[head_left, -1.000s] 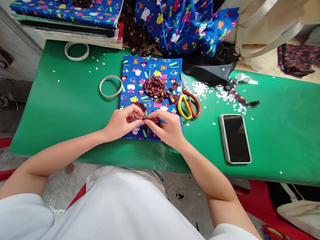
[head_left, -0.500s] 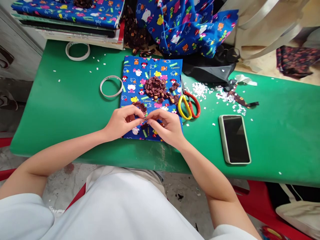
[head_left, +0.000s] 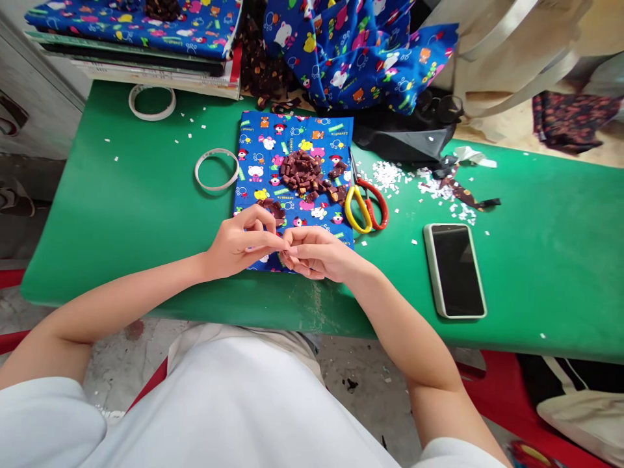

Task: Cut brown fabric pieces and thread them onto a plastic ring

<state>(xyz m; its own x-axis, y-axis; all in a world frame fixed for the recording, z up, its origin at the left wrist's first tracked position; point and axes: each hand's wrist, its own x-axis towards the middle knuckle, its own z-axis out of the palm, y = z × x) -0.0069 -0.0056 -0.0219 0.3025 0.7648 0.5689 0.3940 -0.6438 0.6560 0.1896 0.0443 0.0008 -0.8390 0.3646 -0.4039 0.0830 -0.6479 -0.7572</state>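
Observation:
My left hand (head_left: 244, 242) and my right hand (head_left: 316, 253) meet fingertip to fingertip over the near part of a blue cartoon-print cloth pad (head_left: 253, 140). Each hand is closed in a pinch; whatever sits between the fingers is too small and covered to name. Beyond them on the pad lies a heap of small dark brown patterned pieces (head_left: 302, 170). A smaller group of brown pieces (head_left: 273, 208) is just past my left fingers. Scissors (head_left: 366, 208) with one yellow and one red handle rest against the pad's right edge.
Two rolls of tape, one nearer (head_left: 217, 187) and one farther (head_left: 152, 116), lie left on the green table (head_left: 121, 214). White paper bits (head_left: 389, 175) are scattered right, beyond a phone (head_left: 457, 270). Crumpled blue cloth (head_left: 341, 65) and a stack of books (head_left: 160, 73) stand behind.
My right hand has turned over, its fingers now curled beneath and its thumb on top. Both hands have shifted slightly toward me. The heap and scissors stay in place.

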